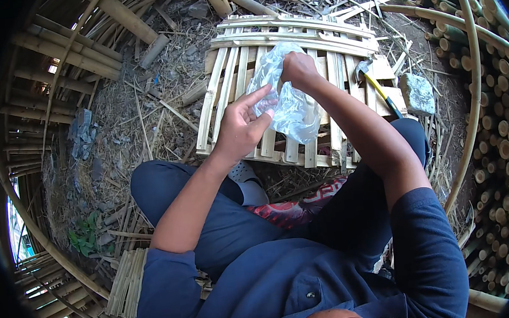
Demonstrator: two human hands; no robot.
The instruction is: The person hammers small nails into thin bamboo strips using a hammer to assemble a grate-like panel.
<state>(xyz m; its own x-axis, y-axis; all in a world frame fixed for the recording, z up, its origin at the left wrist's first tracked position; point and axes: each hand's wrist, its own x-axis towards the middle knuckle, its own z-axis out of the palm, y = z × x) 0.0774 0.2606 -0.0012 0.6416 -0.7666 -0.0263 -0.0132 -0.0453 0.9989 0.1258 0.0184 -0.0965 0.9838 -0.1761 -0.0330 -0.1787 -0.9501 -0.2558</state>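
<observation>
A crumpled clear plastic bag (289,111) hangs over the slatted bamboo panel in front of my knees. My left hand (243,124) has hold of its left side, index finger and thumb apart at the film and the other fingers partly hidden by it. At the bag's upper right, my right hand (299,72) is closed on the film, its fingertips turned away from view. Beneath the bag lies the panel of pale bamboo strips (219,90), with more strips laid across its far end. A hammer (381,92) with a yellow and black handle rests on the panel's right side.
Right of the panel sits a grey stone block (418,94). Cut bamboo poles (506,133) are stacked high along the right. A bundle of split strips (127,282) lies at the lower left. A red printed sack (294,209) is under my legs. Bamboo scraps litter the ground.
</observation>
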